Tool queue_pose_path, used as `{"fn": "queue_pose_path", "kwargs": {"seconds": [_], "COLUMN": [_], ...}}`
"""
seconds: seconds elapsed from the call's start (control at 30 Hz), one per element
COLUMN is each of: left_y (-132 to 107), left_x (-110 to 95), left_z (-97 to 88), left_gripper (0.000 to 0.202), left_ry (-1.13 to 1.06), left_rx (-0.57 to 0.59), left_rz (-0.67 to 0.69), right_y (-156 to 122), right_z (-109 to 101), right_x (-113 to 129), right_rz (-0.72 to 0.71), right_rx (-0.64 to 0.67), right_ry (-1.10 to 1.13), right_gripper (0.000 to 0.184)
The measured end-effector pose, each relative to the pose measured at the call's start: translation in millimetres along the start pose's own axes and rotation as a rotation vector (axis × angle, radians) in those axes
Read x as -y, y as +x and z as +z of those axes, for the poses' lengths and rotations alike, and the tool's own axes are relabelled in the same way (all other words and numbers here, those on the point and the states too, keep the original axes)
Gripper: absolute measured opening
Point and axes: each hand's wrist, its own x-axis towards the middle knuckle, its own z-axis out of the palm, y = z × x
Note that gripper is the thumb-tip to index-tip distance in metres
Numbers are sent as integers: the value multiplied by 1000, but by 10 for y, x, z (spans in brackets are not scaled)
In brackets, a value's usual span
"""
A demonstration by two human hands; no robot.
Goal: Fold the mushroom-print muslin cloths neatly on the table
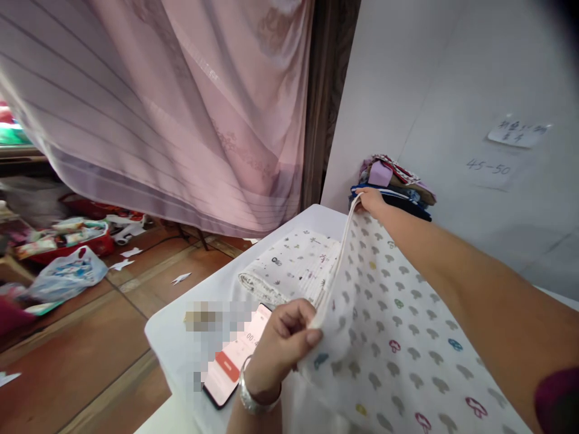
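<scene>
A white cloth [398,325] printed with grey and coloured mushroom shapes is stretched between my two hands over the table. My left hand [289,337], with a silver bangle at the wrist, pinches its near corner. Farther off, my right hand [371,199] grips the other end of the same edge, arm reaching out. Just behind that raised edge lies a folded white cloth [289,259] with small printed figures. A phone [228,364] with a timer on its screen rests beside my left wrist, partly blurred out.
Folded clothes [393,181] are stacked at the white table's [169,328] far end, against a wall with paper notes [518,132]. A pink curtain [217,120] hangs on the left. On the tiled floor are a plastic bag [70,274], a red basket [106,241] and paper scraps.
</scene>
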Motion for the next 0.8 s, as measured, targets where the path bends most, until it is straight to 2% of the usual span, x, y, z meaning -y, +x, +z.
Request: {"fn": "queue_pose_path", "kwargs": {"seconds": [0.1,0.17,0.27,0.37,0.47,0.57,0.67,0.8], "left_y": [0,5,7,11,22,37,44,34], "left_x": [-36,-51,-64,-60,-36,-13,-18,-50], "left_z": [13,52,97,78,3,-59,-76,-67], "left_gripper": [39,35,32,28,24,22,22,21], "left_ry": [-139,-119,136,601,1044,1294,1377,1371], "left_rx": [-359,-534,-699,-828,-862,-811,-787,-811], "left_rz": [99,96,73,83,13,-105,-157,-152], "right_y": [-1,-5,13,23,-34,-153,-313,-662], "right_z": [249,376,537,691,820,874,849,810], "right_x": [37,-44,-238,-451,-660,-837,-939,-990], "right_rz": [24,51,89,104,97,65,-21,-214], "right_rx": [20,26,33,39,67,105,140,201], "right_ry": [60,82,93,86,49,-31,-149,-341], "right_gripper": [30,29,26,29,34,41,47,41]}}
